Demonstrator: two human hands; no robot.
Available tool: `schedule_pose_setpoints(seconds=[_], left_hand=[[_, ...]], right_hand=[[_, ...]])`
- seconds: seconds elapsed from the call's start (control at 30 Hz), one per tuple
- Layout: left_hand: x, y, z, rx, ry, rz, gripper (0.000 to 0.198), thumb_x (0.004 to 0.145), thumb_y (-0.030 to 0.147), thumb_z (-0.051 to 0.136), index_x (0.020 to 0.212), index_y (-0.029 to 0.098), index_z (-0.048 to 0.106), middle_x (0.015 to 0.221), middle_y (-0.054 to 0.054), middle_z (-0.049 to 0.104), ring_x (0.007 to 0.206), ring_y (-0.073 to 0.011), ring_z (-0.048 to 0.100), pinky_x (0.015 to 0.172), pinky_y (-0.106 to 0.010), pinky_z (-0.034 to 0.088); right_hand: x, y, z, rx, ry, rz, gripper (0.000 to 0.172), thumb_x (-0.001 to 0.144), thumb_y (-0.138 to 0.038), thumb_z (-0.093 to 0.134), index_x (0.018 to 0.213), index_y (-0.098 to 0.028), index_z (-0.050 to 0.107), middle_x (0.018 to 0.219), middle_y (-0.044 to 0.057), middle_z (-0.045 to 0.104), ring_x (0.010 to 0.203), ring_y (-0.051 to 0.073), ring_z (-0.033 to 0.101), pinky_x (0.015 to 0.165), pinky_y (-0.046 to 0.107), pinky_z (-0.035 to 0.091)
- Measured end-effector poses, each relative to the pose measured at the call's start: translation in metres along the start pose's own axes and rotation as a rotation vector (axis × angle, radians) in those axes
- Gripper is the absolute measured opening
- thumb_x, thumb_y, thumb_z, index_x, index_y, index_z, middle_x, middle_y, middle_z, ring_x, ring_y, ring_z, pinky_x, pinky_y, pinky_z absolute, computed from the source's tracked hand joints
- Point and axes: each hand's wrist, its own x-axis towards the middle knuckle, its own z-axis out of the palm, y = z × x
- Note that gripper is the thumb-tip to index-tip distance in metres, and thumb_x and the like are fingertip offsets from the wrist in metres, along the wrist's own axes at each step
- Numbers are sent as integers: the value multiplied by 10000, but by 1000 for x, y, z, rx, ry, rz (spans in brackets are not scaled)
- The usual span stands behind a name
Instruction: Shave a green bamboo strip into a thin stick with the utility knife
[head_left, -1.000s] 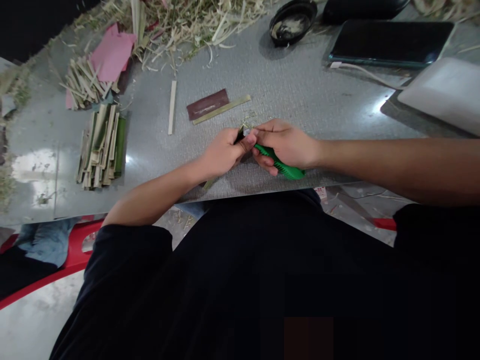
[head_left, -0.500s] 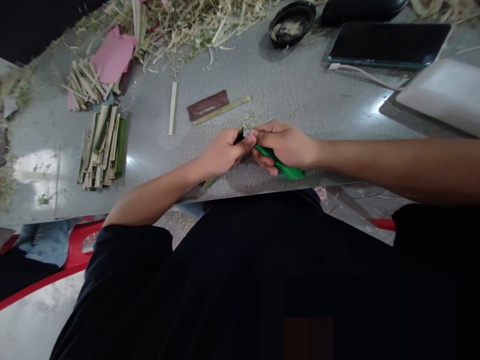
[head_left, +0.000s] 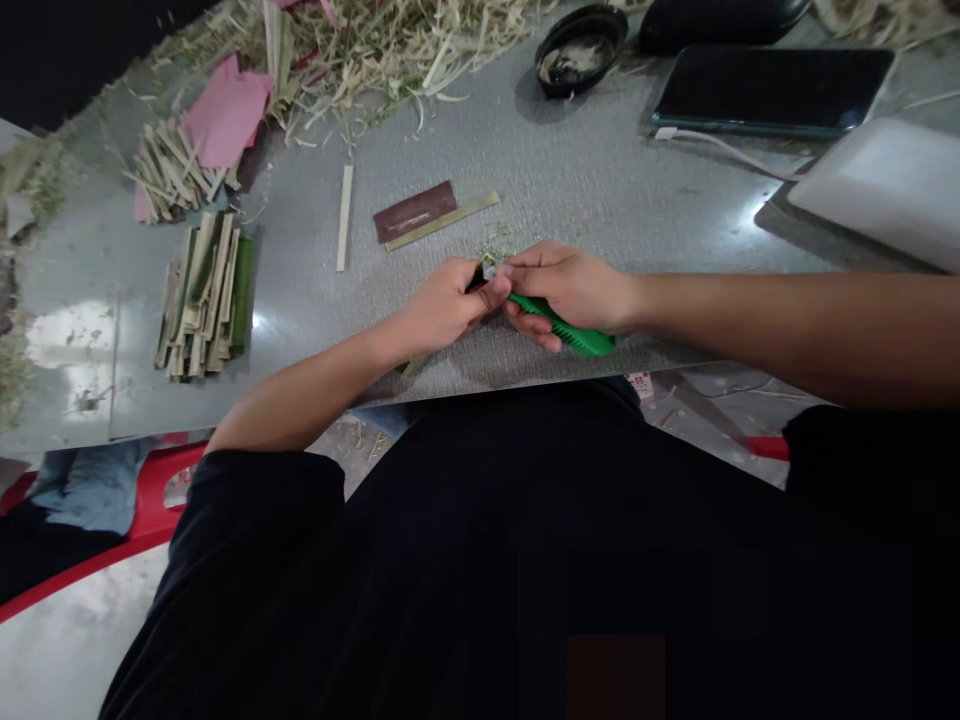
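Observation:
My right hand (head_left: 574, 285) is closed round the green ribbed handle (head_left: 585, 335) of a knife, close to the table's front edge. The knife's short metal end (head_left: 490, 271) shows beside my left thumb. My left hand (head_left: 448, 303) is closed on a narrow green bamboo strip (head_left: 414, 366), whose lower end sticks out below the palm. Something dark also shows between my left thumb and forefinger, mostly hidden. Both hands meet at the fingertips. Small green shavings (head_left: 496, 240) lie just beyond them. Farther out are a brown rectangular piece (head_left: 415, 211) and a thin strip (head_left: 442, 222) along its edge.
A single pale strip (head_left: 345, 218) lies left of the brown piece. Stacked strips (head_left: 199, 300), a loose bundle (head_left: 176, 170) and pink paper (head_left: 231, 110) are at left. Shavings (head_left: 375, 60) heap at the back. A black bowl (head_left: 581, 50), phone (head_left: 776, 88) and white box (head_left: 885, 190) stand right.
The green handle has shifted slightly to the right in my right hand's grip. A few more shavings show beyond my fingertips. My left hand has hardly moved.

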Motion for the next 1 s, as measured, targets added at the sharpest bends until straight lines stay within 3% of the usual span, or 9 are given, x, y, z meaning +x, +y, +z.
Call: schedule_pose_setpoints(seconds=[0.1, 0.27, 0.33, 0.47, 0.6, 0.73, 0.87, 1.0], left_hand=[[1, -2, -1, 1, 0, 16, 892, 1026, 1074, 842, 769, 277, 537, 542, 78, 371, 475, -103, 323, 462, -302, 192], [0, -1, -2, 39, -7, 59, 924, 998, 1146, 780, 778, 274, 567, 565, 72, 381, 501, -111, 320, 470, -320, 193], [-1, 1, -2, 79, 13, 78, 918, 1024, 1136, 759, 784, 271, 562, 600, 63, 401, 531, -113, 316, 488, -323, 190], [-2, 2, -1, 141, 55, 102, 911, 1044, 1119, 752, 787, 272, 536, 665, 58, 397, 575, -116, 311, 518, -331, 196], [-2, 1, -1, 126, 39, 106, 930, 1039, 1141, 725, 769, 269, 550, 644, 55, 391, 565, -121, 299, 521, -346, 186], [-1, 4, 1, 99, 32, 100, 946, 1036, 1159, 698, 761, 260, 601, 607, 35, 426, 546, -128, 323, 512, -354, 193], [0, 7, 2, 88, 51, 53, 953, 1064, 1145, 675, 713, 271, 528, 588, 32, 399, 545, -128, 334, 516, -349, 196], [-1, 11, 1, -16, 45, -26, 861, 1053, 1000, 892, 792, 286, 486, 617, 79, 346, 559, -123, 334, 529, -324, 231]], right_hand=[[1, 1, 3, 17, 31, -21, 633, 1366, -527, 684, 801, -246, 627, 536, -26, 547, 377, 145, 561, 417, 245, 462], [0, 4, 5, 6, 56, -70, 739, 1317, -746, 739, 784, -251, 614, 524, -35, 537, 370, 144, 563, 400, 248, 439], [-1, 2, 3, 5, 30, -57, 746, 1321, -754, 723, 783, -250, 615, 530, -33, 534, 370, 148, 563, 397, 258, 439], [-3, -4, 1, -3, 2, 38, 662, 1372, -539, 678, 782, -246, 610, 557, -11, 538, 386, 149, 559, 409, 276, 435], [-3, -7, 4, -6, 69, 83, 583, 1389, -268, 524, 813, -240, 606, 569, 0, 554, 394, 154, 561, 425, 279, 449], [-2, -2, 9, -15, 121, 31, 630, 1411, -513, 614, 839, -251, 579, 584, -17, 549, 431, 154, 565, 423, 267, 461], [-1, 6, 8, -6, 169, -50, 683, 1379, -719, 640, 875, -261, 586, 603, -28, 541, 474, 153, 567, 457, 265, 506], [0, 9, 1, -22, 230, -102, 711, 1348, -798, 647, 871, -274, 600, 621, 10, 585, 520, 192, 599, 475, 315, 521]])
